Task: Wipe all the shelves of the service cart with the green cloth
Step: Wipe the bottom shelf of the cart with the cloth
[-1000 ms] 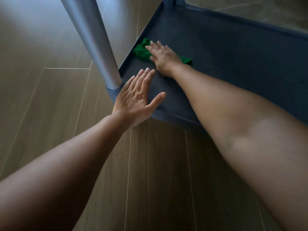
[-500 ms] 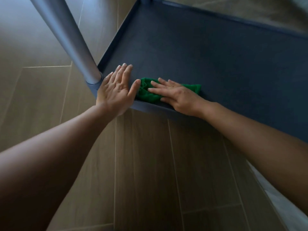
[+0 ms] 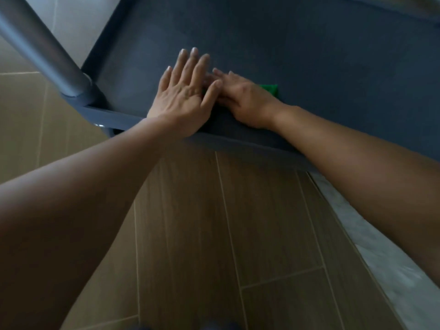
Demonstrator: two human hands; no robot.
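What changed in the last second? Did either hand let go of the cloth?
The right hand drew the green cloth from far along the left rim of the shelf to the near edge, beside the left hand, whose thumb now overlaps the right fingers; only a corner of cloth shows. Unchanged: both hands flat, right pressing the cloth, left on the shelf by the grey post.

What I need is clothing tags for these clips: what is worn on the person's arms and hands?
Nothing that shows. The left forearm and right forearm are bare to the frame's edge, no sleeves. The left hand and right hand have no gloves, watch or bracelet; the left's nails look short and plain. Too blurred to rule out a thin ring.
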